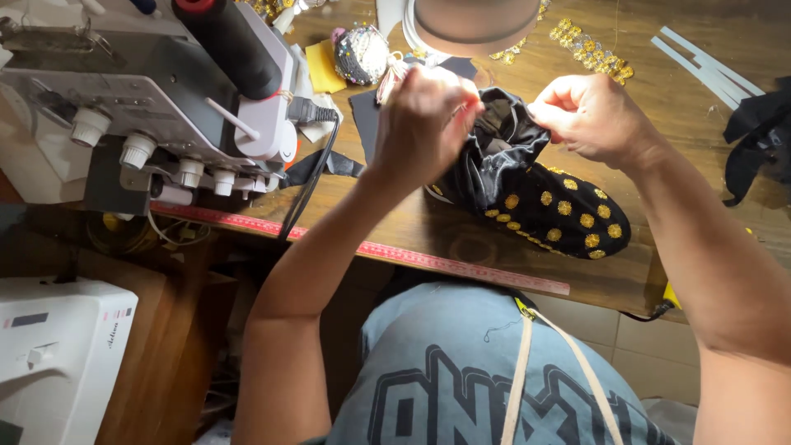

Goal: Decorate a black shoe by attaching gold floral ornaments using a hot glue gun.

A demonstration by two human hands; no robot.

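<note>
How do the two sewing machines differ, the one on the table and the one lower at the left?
The grey sewing machine stands on the wooden table, carries a dark thread cone and shows a row of white knobs. The white sewing machine sits lower, beside the table, and shows no thread or knobs. Neither hand touches either one.

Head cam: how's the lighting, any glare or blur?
Head view: a lamp at top centre lights both hands, left hand and right hand, brightly; the black fabric with gold dots stays readable; under the table falls dark; the sewing machine is sharp, no motion blur.
</note>
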